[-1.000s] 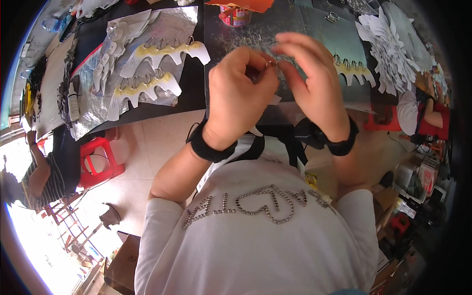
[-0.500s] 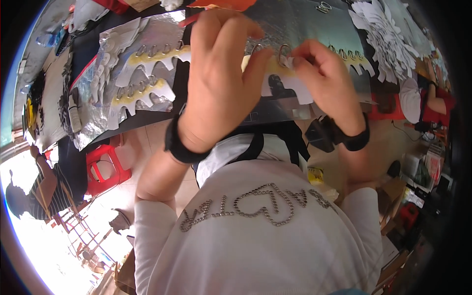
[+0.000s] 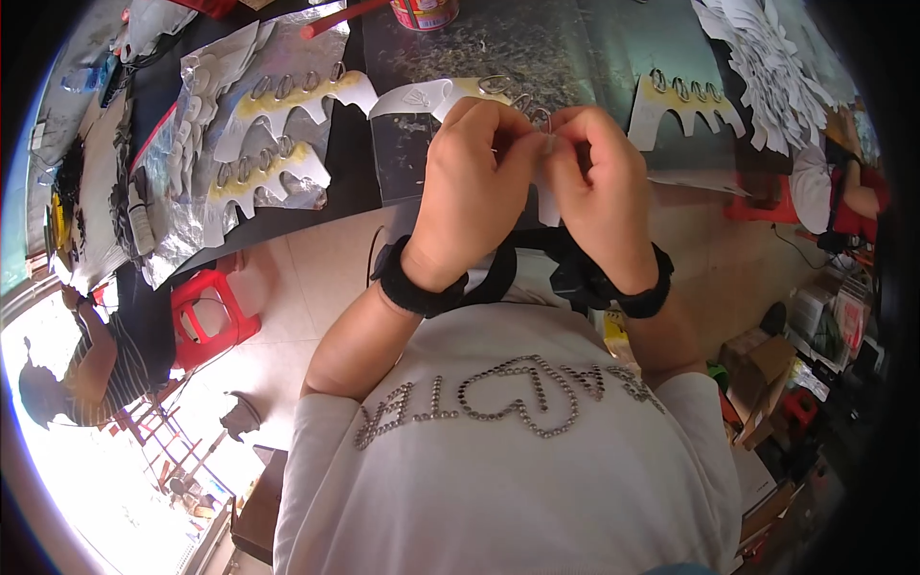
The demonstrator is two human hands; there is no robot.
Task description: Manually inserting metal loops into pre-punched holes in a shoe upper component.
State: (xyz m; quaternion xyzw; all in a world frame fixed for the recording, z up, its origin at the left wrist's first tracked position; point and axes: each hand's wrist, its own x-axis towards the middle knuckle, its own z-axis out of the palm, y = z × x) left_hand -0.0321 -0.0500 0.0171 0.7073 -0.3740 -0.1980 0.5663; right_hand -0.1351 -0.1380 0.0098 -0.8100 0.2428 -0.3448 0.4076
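My left hand (image 3: 479, 187) and my right hand (image 3: 602, 192) meet fingertip to fingertip over the dark table. Both are closed in a pinch on a white cut-out piece (image 3: 548, 207), whose lower strip shows between them. An oval metal ring (image 3: 542, 116) stands up at the fingertips, on the piece's narrow tab. Left of it, more metal rings (image 3: 494, 84) sit along the far edge by a yellow smear. A white curled end (image 3: 414, 98) shows beyond my left hand. My fingers hide most of the piece.
Ringed white pieces with yellow smears lie at left (image 3: 297, 101) and right (image 3: 678, 103). A pink tub (image 3: 425, 12) and red stick (image 3: 337, 19) are at the far edge. White pieces pile up (image 3: 746, 72) far right. A red stool (image 3: 213, 321) and other people are nearby.
My left hand has come down and right from its raised position to pinch beside my right hand, which has moved slightly left and down. The orange thing at the far edge has gone from view; the pink tub shows.
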